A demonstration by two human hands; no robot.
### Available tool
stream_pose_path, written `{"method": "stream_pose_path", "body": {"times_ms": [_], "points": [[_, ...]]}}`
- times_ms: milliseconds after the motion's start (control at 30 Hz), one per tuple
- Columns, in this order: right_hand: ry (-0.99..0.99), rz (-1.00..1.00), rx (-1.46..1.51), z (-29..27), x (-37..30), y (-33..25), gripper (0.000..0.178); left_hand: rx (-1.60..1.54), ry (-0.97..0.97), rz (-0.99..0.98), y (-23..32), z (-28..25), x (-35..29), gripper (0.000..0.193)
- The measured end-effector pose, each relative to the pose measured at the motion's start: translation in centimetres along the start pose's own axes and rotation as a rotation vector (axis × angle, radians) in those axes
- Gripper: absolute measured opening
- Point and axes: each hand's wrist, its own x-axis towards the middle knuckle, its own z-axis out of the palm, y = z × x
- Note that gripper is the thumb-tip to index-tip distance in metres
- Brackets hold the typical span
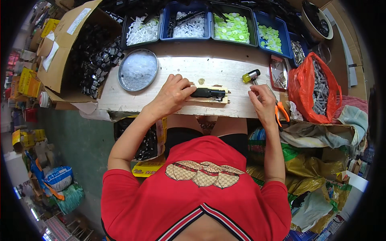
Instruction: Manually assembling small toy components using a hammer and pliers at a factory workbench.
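My left hand (pixel 173 95) is closed at the left end of a black oblong part (pixel 201 93), with thumb and fingertips against it. The part has a dark metal piece at its right end and sits on a pale wooden block (pixel 220 100) on the bench. To the right, my right hand (pixel 263 103) hovers with loosely bent fingers, a gap showing between thumb and forefinger. Just beyond those fingers lies a small hammer (pixel 251 76) with a yellow and black head; its handle runs partly out of sight behind the hand. Orange-handled pliers (pixel 282 111) lie beside my right wrist.
A round metal tray (pixel 138 70) lies left on the bench (pixel 177 54), near a carton (pixel 60 44) of black parts. Bins (pixel 185 38) of white and green pieces line the back. A red bag (pixel 301 82) of grey screws or plugs and a small red-rimmed box (pixel 278 86) stand right.
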Motion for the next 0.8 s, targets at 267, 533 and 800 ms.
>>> {"method": "stream_pose_path", "body": {"times_ms": [267,533,800], "points": [[0.086,-0.106,-0.522,0.1,-1.0,0.5,0.022,0.092,-0.143,0.030,0.2,-0.3,-0.1,0.048],[-0.032,0.043,-0.313,-0.1,-1.3,0.2,0.019,0.156,-0.231,-0.009,1.0,-0.7,0.3,0.058],[-0.307,-0.133,-0.337,1.8,-2.2,-6.4,0.016,0.176,-0.230,0.025,1.1,-0.4,0.7,0.054]]}}
